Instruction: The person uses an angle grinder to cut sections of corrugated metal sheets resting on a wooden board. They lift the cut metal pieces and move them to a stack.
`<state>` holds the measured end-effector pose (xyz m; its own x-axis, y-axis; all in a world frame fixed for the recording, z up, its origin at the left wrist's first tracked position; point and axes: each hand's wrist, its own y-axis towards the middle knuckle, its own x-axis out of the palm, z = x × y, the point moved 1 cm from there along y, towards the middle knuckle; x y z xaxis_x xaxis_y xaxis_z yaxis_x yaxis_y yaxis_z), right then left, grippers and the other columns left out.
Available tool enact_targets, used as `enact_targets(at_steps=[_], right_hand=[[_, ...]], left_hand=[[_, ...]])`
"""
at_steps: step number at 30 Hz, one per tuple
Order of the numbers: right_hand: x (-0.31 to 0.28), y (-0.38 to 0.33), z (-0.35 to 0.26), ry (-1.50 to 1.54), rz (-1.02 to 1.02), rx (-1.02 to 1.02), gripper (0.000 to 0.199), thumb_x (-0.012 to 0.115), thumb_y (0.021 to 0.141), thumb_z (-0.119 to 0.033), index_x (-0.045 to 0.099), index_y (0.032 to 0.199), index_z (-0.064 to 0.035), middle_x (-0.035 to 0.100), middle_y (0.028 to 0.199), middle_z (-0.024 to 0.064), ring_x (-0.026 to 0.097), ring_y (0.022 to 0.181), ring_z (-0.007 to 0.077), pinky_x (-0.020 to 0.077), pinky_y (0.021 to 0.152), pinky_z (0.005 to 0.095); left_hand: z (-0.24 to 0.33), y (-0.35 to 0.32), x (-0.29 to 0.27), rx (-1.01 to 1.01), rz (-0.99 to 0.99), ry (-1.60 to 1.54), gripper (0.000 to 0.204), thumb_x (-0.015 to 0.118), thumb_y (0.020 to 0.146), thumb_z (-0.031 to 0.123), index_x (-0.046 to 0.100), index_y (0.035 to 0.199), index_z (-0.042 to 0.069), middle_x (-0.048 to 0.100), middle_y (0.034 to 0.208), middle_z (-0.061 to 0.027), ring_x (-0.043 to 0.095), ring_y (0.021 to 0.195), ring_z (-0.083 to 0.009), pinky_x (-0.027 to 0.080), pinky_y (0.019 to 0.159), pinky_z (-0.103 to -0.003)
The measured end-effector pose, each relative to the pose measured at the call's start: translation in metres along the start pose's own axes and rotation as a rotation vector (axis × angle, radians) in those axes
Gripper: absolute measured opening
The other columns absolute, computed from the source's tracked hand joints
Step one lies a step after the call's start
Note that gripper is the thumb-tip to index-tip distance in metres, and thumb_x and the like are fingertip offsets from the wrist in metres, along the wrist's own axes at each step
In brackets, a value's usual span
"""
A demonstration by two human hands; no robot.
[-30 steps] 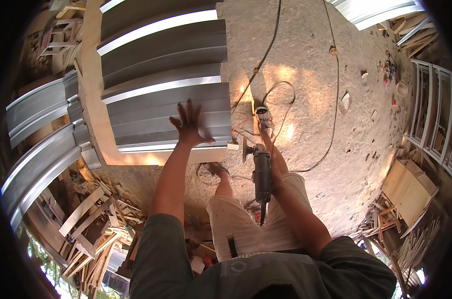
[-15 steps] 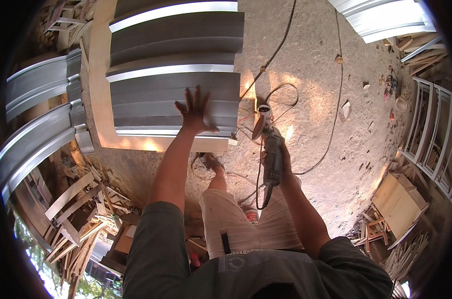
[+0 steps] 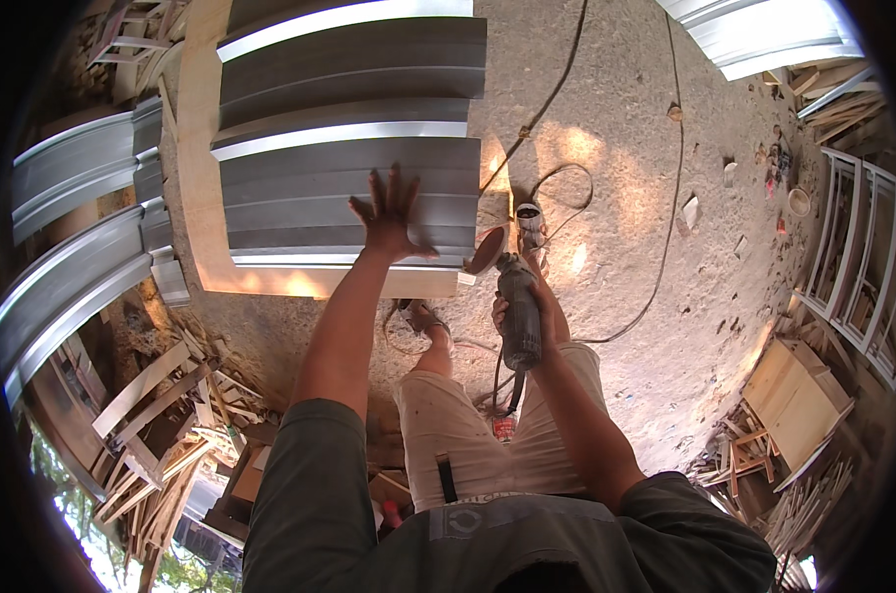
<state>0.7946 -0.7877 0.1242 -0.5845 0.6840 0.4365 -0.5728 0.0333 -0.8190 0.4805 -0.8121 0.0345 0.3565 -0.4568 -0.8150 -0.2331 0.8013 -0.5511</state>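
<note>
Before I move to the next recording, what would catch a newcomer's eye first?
Probably the grey ribbed sheet at upper left of centre, the left hand spread over its lower part. Then the grinder in the right hand, its disc by the sheet's lower right corner.

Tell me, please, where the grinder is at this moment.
In the head view, the grinder is in the right hand, just right of centre, its disc near the lower right corner of the metal sheet.
</note>
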Motion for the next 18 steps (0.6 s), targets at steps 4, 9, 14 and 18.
enact_targets(at_steps=[4,9,14,18], right_hand=[[-0.011,-0.014,-0.027,0.019,-0.066,0.050,0.067,0.075,0.090,-0.042,0.046,0.128,0.0042,0.057,0.104,0.0150,0.062,0.090,0.0230,0.0561,0.082,0.0378],[-0.015,-0.028,-0.054,-0.139,-0.074,0.052,0.070,0.071,0.092,-0.049,0.047,0.128,0.0060,0.060,0.104,0.0178,0.064,0.089,0.0252,0.0583,0.081,0.0389],[-0.014,-0.045,-0.106,-0.361,-0.228,0.038,0.068,0.064,0.096,-0.048,0.047,0.134,0.0057,0.062,0.108,0.0195,0.065,0.096,0.0268,0.0580,0.084,0.0408],[0.019,-0.084,-0.126,-0.331,-0.195,-0.020,0.068,0.065,0.096,-0.046,0.047,0.135,0.0072,0.061,0.114,0.0197,0.064,0.100,0.0277,0.0559,0.090,0.0453]], left_hand=[[0.009,0.004,-0.007,0.016,-0.015,-0.019,0.154,0.086,0.043,0.079,0.010,0.167,0.025,-0.017,0.172,-0.0157,-0.022,0.153,-0.0509,0.002,0.100,-0.091],[-0.003,-0.009,-0.008,-0.023,-0.043,-0.030,0.154,0.088,0.042,0.076,0.013,0.166,0.024,-0.013,0.172,-0.0174,-0.019,0.153,-0.0508,0.002,0.101,-0.091],[-0.007,-0.035,0.018,-0.002,0.231,-0.088,0.133,0.078,0.060,0.078,0.018,0.166,0.024,-0.005,0.173,-0.0177,-0.009,0.158,-0.0433,0.004,0.105,-0.088],[0.048,-0.116,0.049,-0.061,0.240,-0.188,0.115,0.066,0.082,0.073,0.010,0.167,0.020,-0.001,0.172,-0.0197,-0.003,0.159,-0.0398,0.010,0.113,-0.082]])
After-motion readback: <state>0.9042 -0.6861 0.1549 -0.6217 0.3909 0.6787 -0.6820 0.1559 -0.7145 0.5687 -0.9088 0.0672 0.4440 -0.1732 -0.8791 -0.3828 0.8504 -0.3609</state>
